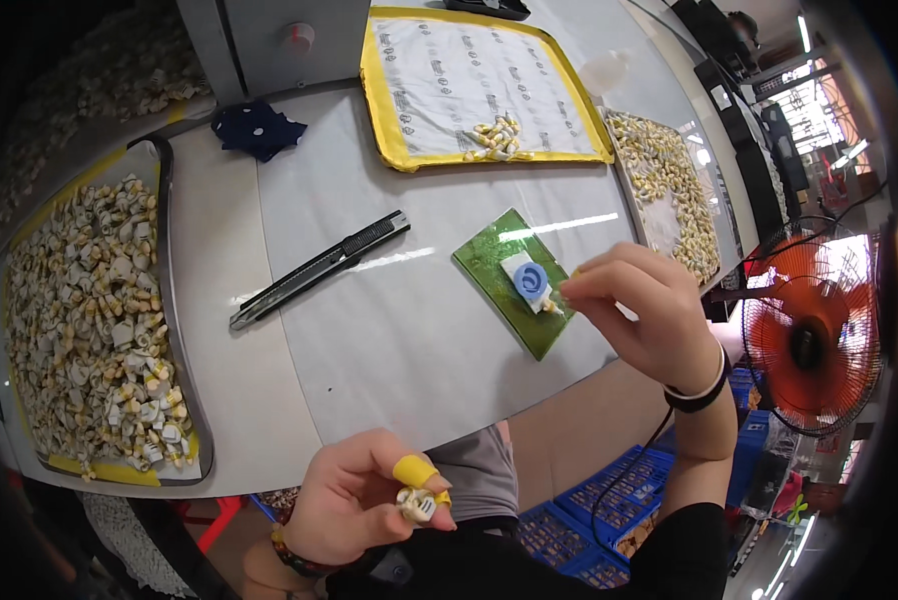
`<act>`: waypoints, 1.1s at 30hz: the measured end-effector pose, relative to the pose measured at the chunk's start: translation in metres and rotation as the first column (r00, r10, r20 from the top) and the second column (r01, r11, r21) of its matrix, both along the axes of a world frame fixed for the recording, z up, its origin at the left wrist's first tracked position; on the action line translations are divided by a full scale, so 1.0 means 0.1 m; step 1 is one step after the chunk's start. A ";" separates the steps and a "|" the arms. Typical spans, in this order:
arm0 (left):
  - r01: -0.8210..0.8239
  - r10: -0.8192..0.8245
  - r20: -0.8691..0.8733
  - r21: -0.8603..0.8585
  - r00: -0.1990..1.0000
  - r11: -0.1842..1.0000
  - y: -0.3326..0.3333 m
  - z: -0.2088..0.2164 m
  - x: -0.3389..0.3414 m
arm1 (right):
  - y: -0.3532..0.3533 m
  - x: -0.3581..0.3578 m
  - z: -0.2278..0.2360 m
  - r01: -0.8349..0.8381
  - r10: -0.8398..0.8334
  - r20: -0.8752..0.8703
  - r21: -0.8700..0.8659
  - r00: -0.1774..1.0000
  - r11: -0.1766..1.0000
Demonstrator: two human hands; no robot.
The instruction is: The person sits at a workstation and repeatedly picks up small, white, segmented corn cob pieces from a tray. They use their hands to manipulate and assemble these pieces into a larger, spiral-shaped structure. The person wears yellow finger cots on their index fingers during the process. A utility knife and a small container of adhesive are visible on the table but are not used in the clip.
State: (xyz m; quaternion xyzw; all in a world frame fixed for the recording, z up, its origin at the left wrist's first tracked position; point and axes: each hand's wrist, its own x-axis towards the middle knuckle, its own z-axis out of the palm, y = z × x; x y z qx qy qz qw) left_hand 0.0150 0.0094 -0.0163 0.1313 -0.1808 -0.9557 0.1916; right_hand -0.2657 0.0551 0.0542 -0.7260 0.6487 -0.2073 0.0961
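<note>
My left hand (pixel 354 500) is closed in front of the table's near edge, a yellow wrap on one finger. Between its thumb and fingers is a small white and yellow figurine piece (pixel 416 505) with dark marks. My right hand (pixel 649 312) pinches its thumb and fingertips together over the right side of a green board (pixel 499 275); a speck of yellow shows at the tips, too small to name. Just left of those fingertips, a round blue mould-like piece (pixel 531 281) sits on a white block (pixel 514 264) on the board. A small white and yellow bit lies beside it.
A black utility knife (pixel 319 268) lies mid-table. Left stands a tray (pixel 174 330) heaped with figurine pieces. A yellow-edged tray (pixel 374 100) at the back holds a few, and another full tray (pixel 669 190) stands right. Dark blue cloth (pixel 257 131) lies back left; an orange fan (pixel 809 340) stands right.
</note>
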 end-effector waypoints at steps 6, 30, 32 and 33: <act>-0.122 0.138 0.136 -0.121 0.981 0.985 0.01 0.13 -0.02 | -0.17 -0.05 -0.12 -0.079 0.081 -0.128 0.023 0.988 0.997; -0.213 0.283 -0.127 -0.931 0.951 0.296 -0.08 0.08 -0.02 | 0.22 0.84 -0.12 -0.146 0.274 0.711 -0.237 0.648 0.960; -0.217 0.333 -0.119 -0.936 0.936 0.277 -0.05 0.12 -0.02 | 0.24 0.84 -0.08 -0.182 0.282 0.679 -0.217 0.677 0.959; -0.216 0.339 -0.118 -0.940 0.933 0.266 -0.04 0.14 -0.03 | 0.24 0.84 -0.05 -0.199 0.287 0.663 -0.206 0.691 0.958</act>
